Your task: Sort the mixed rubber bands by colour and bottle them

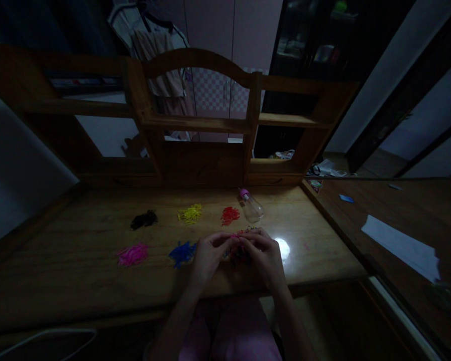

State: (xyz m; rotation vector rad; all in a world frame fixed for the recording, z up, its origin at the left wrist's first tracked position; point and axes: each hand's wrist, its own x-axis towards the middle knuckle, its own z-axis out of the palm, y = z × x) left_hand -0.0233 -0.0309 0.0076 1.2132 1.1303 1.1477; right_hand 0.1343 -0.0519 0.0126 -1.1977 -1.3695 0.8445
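My left hand (210,253) and my right hand (265,253) meet over the tabletop, fingertips pinched together on small pink rubber bands (234,236). Beneath them lies a mixed-colour pile (241,254) of similar bands, partly covered by my fingers. Just left of my left hand is a blue pile (182,253), with a pink pile (133,254) farther left. Behind these, a black pile (144,219), a yellow pile (190,214) and a red pile (230,215) form a row. The dim light blurs single bands.
A clear bulb-shaped bottle (253,209) with a pink cap lies behind my right hand. Along the table's back stands a wooden shelf unit (203,163). On the brown surface to the right are folded white paper (402,245) and a blue card (346,198).
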